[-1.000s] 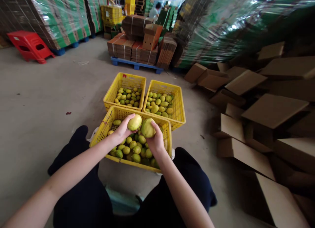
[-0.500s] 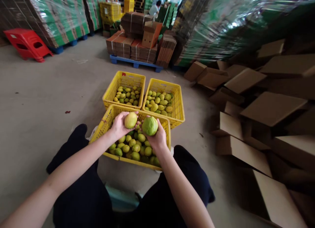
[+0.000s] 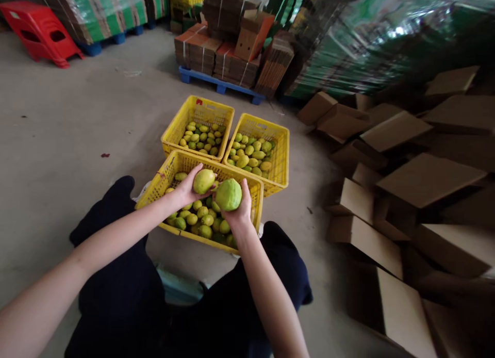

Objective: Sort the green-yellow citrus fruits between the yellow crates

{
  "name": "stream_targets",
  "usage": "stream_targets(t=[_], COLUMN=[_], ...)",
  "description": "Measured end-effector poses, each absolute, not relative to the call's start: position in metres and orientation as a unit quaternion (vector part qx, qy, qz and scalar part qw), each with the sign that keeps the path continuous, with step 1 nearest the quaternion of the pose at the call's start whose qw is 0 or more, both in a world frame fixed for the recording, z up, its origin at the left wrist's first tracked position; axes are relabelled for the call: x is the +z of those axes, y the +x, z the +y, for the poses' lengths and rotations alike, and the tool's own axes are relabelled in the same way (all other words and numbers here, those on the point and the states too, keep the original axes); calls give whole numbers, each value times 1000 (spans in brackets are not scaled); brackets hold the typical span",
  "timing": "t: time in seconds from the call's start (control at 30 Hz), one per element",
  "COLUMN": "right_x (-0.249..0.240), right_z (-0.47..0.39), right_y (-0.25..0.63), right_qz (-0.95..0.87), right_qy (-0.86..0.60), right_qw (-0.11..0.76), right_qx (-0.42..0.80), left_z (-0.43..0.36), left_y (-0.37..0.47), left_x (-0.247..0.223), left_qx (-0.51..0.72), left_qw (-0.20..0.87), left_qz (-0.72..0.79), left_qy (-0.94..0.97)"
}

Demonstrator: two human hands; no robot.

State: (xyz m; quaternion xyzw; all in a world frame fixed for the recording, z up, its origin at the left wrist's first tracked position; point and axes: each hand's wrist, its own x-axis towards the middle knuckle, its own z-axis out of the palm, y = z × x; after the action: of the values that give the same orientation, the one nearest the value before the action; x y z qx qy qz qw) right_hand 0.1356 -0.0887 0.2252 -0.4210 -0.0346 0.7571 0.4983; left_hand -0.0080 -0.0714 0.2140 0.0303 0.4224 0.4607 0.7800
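Note:
My left hand (image 3: 190,186) is closed round a yellow-green fruit (image 3: 203,181). Close beside it, my right hand (image 3: 240,209) grips a larger, bumpy green fruit (image 3: 229,195). Both are held above the near yellow crate (image 3: 154,195), which has many yellow and green fruits (image 3: 207,220) in it. Two more yellow crates stand just beyond: the back left crate (image 3: 174,133) holds small fruits (image 3: 199,145), and the back right crate (image 3: 281,162) holds somewhat larger ones (image 3: 258,155).
Open cardboard boxes (image 3: 429,180) are heaped at the right. A blue pallet (image 3: 221,85) with stacked flat cartons (image 3: 232,56) stands ahead. At the upper left is a red stool (image 3: 42,35); wrapped green stacks (image 3: 371,43) stand behind.
The view has tilted down and shifted. Both hands still hold their fruits, and the green fruit has turned a little in my right hand.

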Motion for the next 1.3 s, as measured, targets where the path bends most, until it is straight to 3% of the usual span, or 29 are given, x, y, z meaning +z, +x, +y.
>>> stream_targets(t=[0.2,0.43,0.67,0.97,1.3], right_x=[212,223,228,218,205], right_z=[-88,-95,-93,-93,-100], right_y=[134,140,136,139,137], right_qz=[-70,-59,-71,-63,-75], right_qy=[-424,-422,-441,-458,-430], right_qw=[515,475,468,455,357], right_qx=[741,770,763,761,826], left_z=[-71,-69,-74,-78,-75], left_y=[-7,-15,-18,-17,-23], left_x=[207,211,219,218,218], left_qx=[456,482,447,537,436], left_qw=[781,753,794,722,778], left_qz=[425,446,404,429,452], left_qy=[6,39,76,70,19])
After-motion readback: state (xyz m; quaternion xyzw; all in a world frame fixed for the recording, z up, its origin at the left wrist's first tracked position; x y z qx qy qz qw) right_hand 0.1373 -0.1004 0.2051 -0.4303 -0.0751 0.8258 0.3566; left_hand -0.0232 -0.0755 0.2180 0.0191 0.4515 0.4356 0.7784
